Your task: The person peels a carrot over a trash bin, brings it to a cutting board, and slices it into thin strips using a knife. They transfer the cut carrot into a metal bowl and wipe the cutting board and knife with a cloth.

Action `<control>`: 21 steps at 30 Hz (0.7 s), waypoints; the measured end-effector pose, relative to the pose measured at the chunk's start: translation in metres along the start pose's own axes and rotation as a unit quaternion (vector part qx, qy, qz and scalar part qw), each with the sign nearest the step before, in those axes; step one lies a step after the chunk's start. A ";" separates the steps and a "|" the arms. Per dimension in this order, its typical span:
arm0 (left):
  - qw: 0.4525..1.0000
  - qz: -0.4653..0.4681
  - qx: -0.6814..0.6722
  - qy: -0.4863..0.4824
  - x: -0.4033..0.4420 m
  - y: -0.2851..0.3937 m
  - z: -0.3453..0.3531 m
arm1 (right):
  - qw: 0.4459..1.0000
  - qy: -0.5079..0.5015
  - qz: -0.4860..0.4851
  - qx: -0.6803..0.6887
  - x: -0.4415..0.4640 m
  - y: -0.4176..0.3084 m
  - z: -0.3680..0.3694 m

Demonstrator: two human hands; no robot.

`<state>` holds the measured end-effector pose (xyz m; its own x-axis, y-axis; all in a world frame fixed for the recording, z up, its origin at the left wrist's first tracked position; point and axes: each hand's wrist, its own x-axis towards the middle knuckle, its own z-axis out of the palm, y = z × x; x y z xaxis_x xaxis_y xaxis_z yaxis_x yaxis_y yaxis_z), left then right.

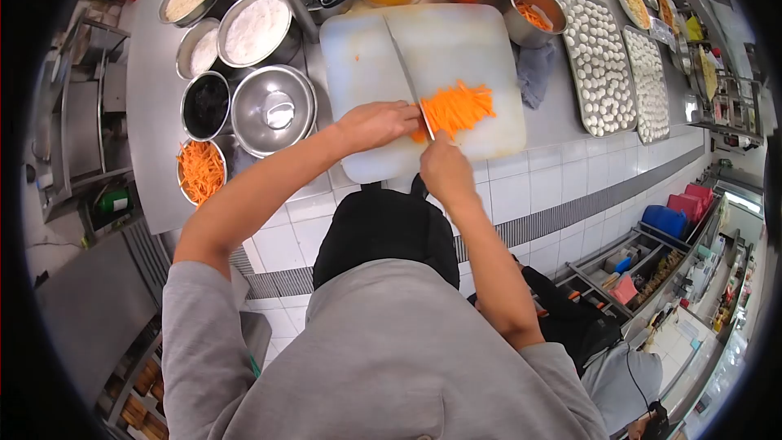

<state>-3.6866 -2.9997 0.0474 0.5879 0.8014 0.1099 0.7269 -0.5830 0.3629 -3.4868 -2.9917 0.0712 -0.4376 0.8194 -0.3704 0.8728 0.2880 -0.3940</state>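
A long kitchen knife (pixel 398 53) stands on the white cutting board (pixel 472 37), its tip pointing away from me. My right hand (pixel 446 169) is closed round its handle near the board's front edge. Left of the blade, my left hand (pixel 381 125) has its fingers bent and pressed down on a piece of carrot (pixel 419 134), mostly hidden under the fingertips. A heap of cut carrot strips (pixel 459 107) lies right against the blade's other side. One small orange scrap rests on the board's upper left.
Left of the board stand empty steel bowls (pixel 273 110), bowls of white powder (pixel 257 30) and a bowl of carrot shreds (pixel 201 171). A steel pot (pixel 535 16), a grey cloth (pixel 536 76) and trays of white balls (pixel 599 61) are on the right. Another person (pixel 570 310) is behind me, lower right.
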 end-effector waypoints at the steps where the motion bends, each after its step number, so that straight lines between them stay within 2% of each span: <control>1: 1.000 0.004 0.003 0.004 0.002 -0.002 0.000 | 1.000 0.012 0.009 0.003 0.003 0.000 0.004; 5: 1.000 -0.001 -0.004 0.009 0.000 -0.005 0.006 | 0.999 0.038 -0.010 -0.014 0.006 0.002 -0.002; 7: 1.000 -0.001 -0.001 0.005 -0.004 -0.002 0.008 | 1.000 0.001 -0.004 -0.008 -0.007 -0.001 -0.010; 10: 1.000 -0.004 -0.011 0.021 -0.003 -0.005 0.008 | 0.999 0.036 0.014 -0.022 0.001 -0.004 0.011; 13: 0.999 -0.021 -0.024 0.001 -0.008 -0.009 0.006 | 0.999 0.011 0.005 -0.038 -0.012 -0.008 -0.008; 16: 0.999 -0.019 -0.030 0.032 -0.008 -0.009 0.009 | 0.999 0.018 0.027 -0.011 0.000 -0.007 0.010; 18: 0.997 0.025 -0.033 0.067 -0.012 -0.008 0.011 | 1.000 0.013 0.020 -0.002 0.003 -0.003 0.014; 21: 0.998 0.026 -0.023 0.045 -0.014 -0.010 0.010 | 1.000 0.015 0.009 0.010 0.009 -0.004 0.008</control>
<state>-3.6988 -3.0058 0.0331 0.5881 0.7804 0.2125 0.6778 -0.6189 0.3970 -3.4961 -2.9898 0.0629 -0.4148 0.8388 -0.3527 0.8759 0.2631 -0.4044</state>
